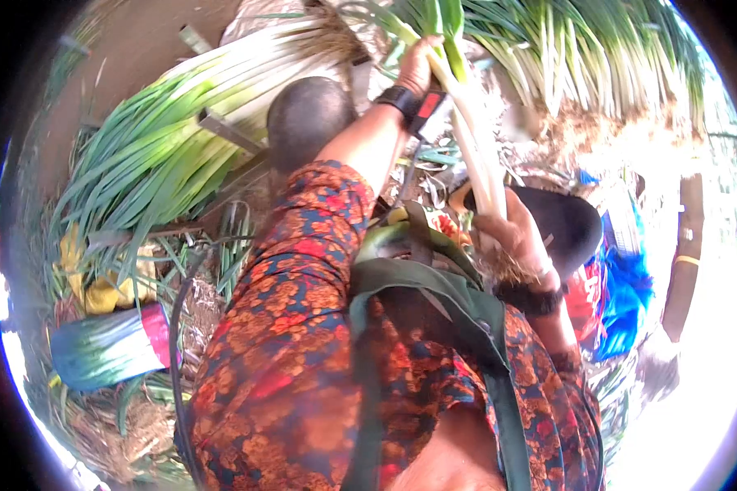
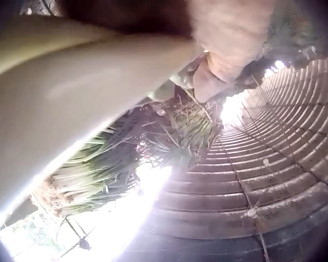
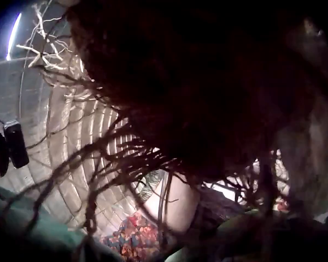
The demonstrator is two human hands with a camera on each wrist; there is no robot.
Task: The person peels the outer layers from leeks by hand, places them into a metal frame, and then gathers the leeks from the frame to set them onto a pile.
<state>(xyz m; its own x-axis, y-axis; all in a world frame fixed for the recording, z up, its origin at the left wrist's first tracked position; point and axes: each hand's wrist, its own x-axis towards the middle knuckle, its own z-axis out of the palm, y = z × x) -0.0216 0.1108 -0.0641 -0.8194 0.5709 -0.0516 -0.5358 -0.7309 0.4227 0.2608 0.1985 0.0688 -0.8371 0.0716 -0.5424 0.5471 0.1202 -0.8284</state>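
In the head view, long white leeks with green tops slant between my two hands. My left hand grips them where the white shafts turn green. Lower down, my right hand grips the white shafts just above the brown roots. A pale leek shaft fills much of the left wrist view, running up to the fingers at its top. Dark, tangled roots hang across the right wrist view and hide the right hand there.
Leeks lie heaped at the left, and another row of leeks stands at the back right. Dark rounded shapes flank the hands. A printed bag, yellow cloth, blue plastic bag and long post lie around.
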